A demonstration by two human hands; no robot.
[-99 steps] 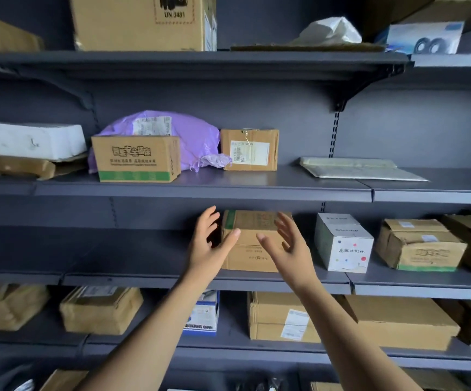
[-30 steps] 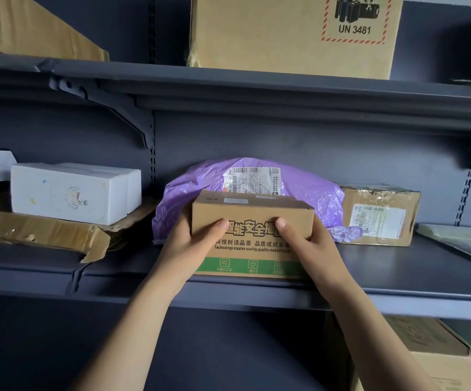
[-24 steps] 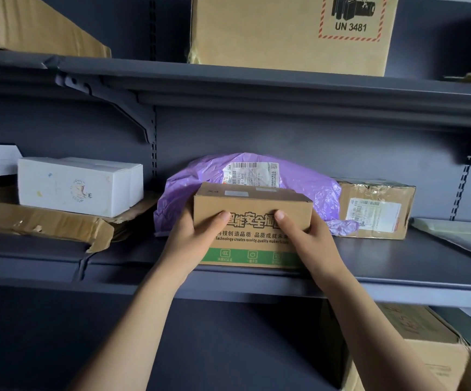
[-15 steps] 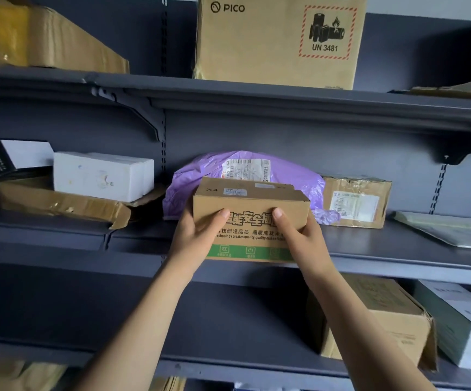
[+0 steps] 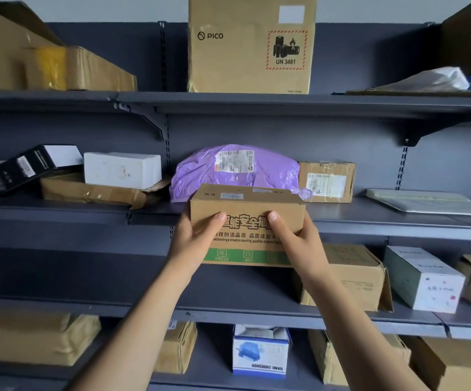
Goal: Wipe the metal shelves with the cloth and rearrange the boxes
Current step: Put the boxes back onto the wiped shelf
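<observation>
Cardboard box (image 5: 245, 204), green band: you held it in the air just before the middle shelf (image 5: 369, 218). Your left hand (image 5: 193, 241) clasped its left end and your right hand (image 5: 299, 241) its right end, thumbs on the printed face. Behind, on that shelf: purple mailer bag (image 5: 237, 170).

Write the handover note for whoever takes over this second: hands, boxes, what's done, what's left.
Hands: left hand and right hand both grip the green-striped box, one at each end, held clear in front of the shelf.
The purple bag and a small labelled box sit on that shelf behind it.
Done: box lifted off. No cloth in view.
Left: set the box down, wipe the shelves, tidy the rest.
</observation>
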